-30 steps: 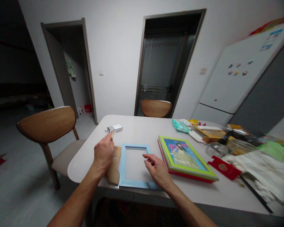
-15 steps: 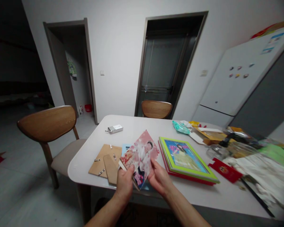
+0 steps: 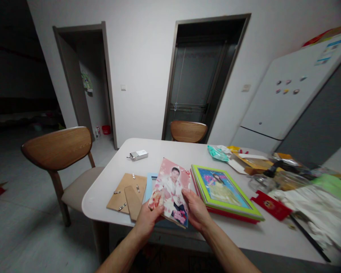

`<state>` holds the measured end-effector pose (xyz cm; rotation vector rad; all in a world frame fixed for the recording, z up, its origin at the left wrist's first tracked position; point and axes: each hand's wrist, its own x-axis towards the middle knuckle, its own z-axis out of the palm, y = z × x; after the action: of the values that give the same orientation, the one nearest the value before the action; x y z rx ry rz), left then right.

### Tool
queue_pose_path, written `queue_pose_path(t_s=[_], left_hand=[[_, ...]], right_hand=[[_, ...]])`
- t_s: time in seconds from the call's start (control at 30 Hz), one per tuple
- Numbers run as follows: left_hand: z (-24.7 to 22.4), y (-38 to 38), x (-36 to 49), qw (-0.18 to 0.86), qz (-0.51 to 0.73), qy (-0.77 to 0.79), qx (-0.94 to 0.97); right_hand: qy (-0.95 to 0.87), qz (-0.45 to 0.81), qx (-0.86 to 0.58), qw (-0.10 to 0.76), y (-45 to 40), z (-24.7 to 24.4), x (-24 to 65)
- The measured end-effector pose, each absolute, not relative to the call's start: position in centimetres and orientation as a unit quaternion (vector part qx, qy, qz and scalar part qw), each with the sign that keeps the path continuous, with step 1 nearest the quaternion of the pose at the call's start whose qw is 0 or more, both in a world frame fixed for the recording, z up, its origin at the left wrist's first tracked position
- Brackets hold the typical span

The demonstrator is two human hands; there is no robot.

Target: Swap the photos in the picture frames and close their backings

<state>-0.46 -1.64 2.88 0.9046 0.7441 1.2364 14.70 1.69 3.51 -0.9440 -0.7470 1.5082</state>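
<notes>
Both hands hold a printed photo (image 3: 172, 191) up, tilted, above the near table edge: left hand (image 3: 148, 218) pinches its lower left corner, right hand (image 3: 196, 212) grips the lower right edge, fingers closed on the print. It hangs over a blue frame (image 3: 151, 181), mostly hidden behind it. Left of that, the brown backing board (image 3: 127, 195) lies flat with clips up. Risk, as a judgement: the thin print could bend or crease under the thumb pinch, or slip off the near edge to the floor, since it is held right over the rim. Right of it sits a green-framed picture (image 3: 226, 191) stacked on a red one. White rounded table (image 3: 108, 178); clutter of bags, papers and a red card on the far right; small silver device (image 3: 138, 154) far left. Wooden chairs (image 3: 57, 146), two dark doorways, a white fridge (image 3: 290, 94) on the right, dim room.
</notes>
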Motion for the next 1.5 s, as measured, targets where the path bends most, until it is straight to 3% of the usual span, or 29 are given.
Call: queue_pose_path(t_s=[0.13,0.27,0.4,0.57,0.73,1.0,1.13,1.33,1.5], left_hand=[[2.6,-1.1,-2.4,0.499,0.521,0.46,0.517],[1.9,-0.8,-3.7,0.305,0.395,0.571,0.652],[1.2,-1.2,-2.8,0.24,0.316,0.556,0.731],[1.0,-1.4,-2.2,0.201,0.266,0.534,0.777],[1.0,-1.5,-2.6,0.205,0.267,0.535,0.775],[2.1,-1.6,0.3,0.204,0.369,0.479,0.77],[3.1,-1.2,0.7,0.184,0.468,0.454,0.736],[4.3,-0.6,-0.5,0.329,0.604,0.527,0.499],[3.3,-0.7,0.8,0.482,0.629,0.443,0.419]], right_hand=[[-0.416,0.584,-0.484,0.502,3.1,3.3,16.6],[-0.483,0.501,-0.551,0.461,4.9,2.3,17.8],[-0.522,0.508,-0.559,0.396,6.0,1.6,17.0],[-0.581,0.41,-0.602,0.363,6.5,1.7,15.5],[-0.58,0.398,-0.603,0.375,6.5,2.0,16.0],[-0.548,0.45,-0.472,0.523,3.9,5.8,13.4],[-0.538,0.519,-0.421,0.513,2.1,7.3,11.5],[-0.464,0.52,-0.518,0.497,2.5,4.5,12.1],[-0.348,0.591,-0.47,0.556,3.5,3.0,13.2]])
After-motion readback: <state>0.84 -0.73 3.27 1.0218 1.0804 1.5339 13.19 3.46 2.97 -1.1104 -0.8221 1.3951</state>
